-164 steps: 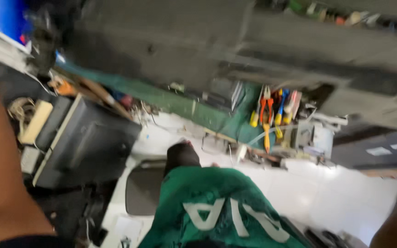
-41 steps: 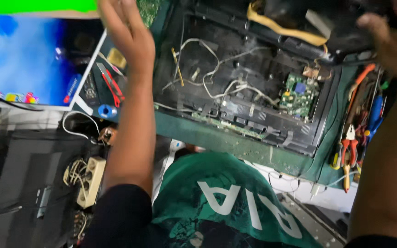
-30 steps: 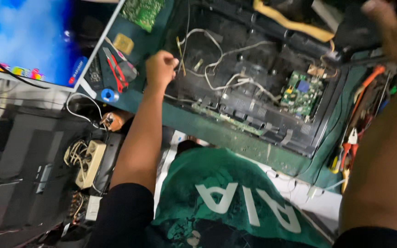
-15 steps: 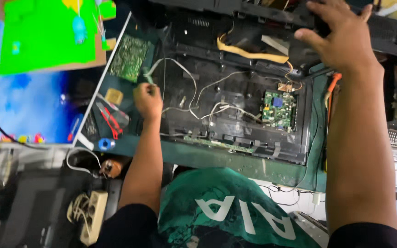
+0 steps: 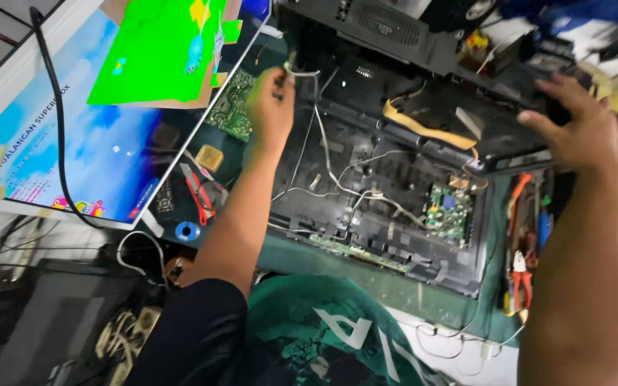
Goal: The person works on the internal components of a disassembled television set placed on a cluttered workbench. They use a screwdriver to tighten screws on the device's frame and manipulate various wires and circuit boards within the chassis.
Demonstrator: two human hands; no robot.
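An opened black monitor chassis [image 5: 395, 207] lies on a green mat, with white wires [image 5: 323, 154] and a small green circuit board [image 5: 450, 211] inside. My left hand [image 5: 272, 107] is closed around a bundle of the white wires at the chassis's upper left corner. My right hand [image 5: 577, 125] grips the edge of a black back cover [image 5: 459, 64] lifted over the chassis's upper right side. A yellow flat cable [image 5: 423, 129] runs under that cover.
A lit screen [image 5: 87, 143] with a blue and green picture stands at the left. A loose green board [image 5: 232, 107], red pliers [image 5: 198, 193] and a tape roll [image 5: 187, 231] lie beside it. Screwdrivers and pliers [image 5: 523, 243] lie at the right. Black boxes and cables crowd the lower left.
My left hand has moved up from the chassis's middle to its upper left corner, pulling the white wires. My right hand has shifted right along the black cover.
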